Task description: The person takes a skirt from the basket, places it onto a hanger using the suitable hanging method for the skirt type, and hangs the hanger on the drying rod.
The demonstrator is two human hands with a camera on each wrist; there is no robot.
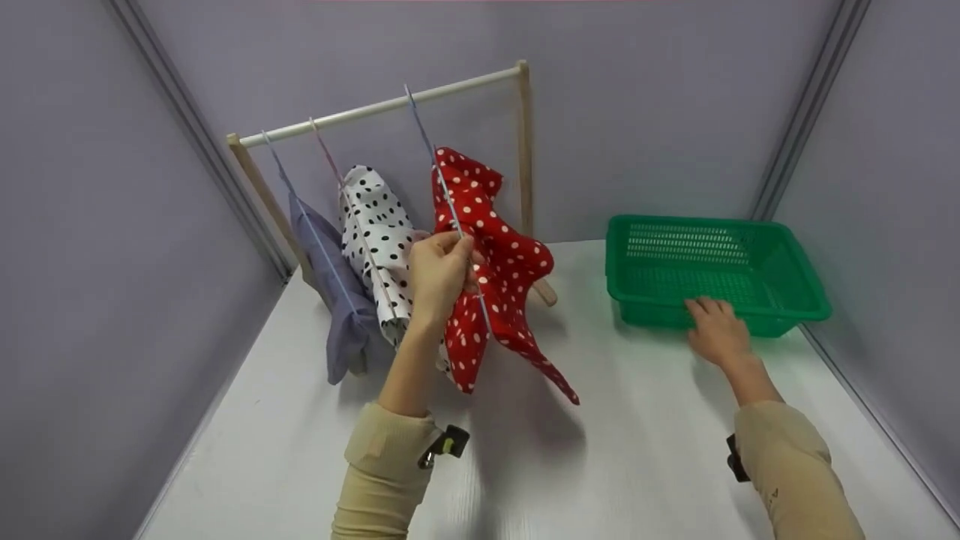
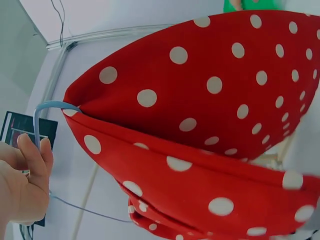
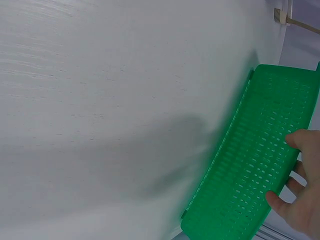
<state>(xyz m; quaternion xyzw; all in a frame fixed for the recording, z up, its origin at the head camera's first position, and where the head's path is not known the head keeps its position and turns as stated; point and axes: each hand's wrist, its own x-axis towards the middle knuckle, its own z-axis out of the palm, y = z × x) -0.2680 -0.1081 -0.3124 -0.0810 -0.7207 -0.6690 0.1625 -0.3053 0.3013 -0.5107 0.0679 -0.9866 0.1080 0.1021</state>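
Observation:
A red garment with white dots [image 1: 517,247] hangs on a blue hanger [image 1: 421,127] whose hook is at the rack's rod. My left hand [image 1: 439,274] pinches the hanger's thin blue frame beside the red cloth. In the left wrist view, the hanger's bend [image 2: 50,105] enters the red fabric [image 2: 165,100] just above my fingers. Over on the right, my right hand [image 1: 718,330] grips the near rim of a green plastic basket [image 1: 622,304]. The right wrist view has some fingers behind the rim and others against the basket's slotted outer wall [image 3: 250,150].
The wooden rack with a white rod [image 1: 337,118] stands at the back left. Left of the red garment hang a white garment with black dots [image 1: 375,217] and a grey-purple garment [image 1: 330,262]. Grey partition walls [image 1: 675,97] enclose the white table [image 1: 600,450].

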